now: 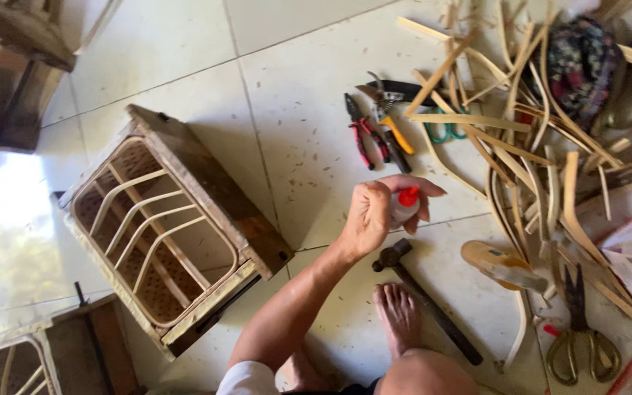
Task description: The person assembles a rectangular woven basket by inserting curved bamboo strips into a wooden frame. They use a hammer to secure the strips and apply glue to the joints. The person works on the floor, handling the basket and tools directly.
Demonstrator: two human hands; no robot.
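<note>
Left hand (371,216) closed around a small red-capped bottle (404,206) at frame centre; right hand unseen. A squeeze might drip onto the foot (398,314) below.

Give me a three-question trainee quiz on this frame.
1. True or false: the hammer lies on the tiled floor, close to the bare foot.
2. What does the left hand have in its grip? A) red-handled pliers B) a small bottle with a red cap C) scissors
3. Fill in: in the picture, the wooden box with the cane frame lies to the ___ of the left hand.

Key: 1 true; 2 B; 3 left.
</note>
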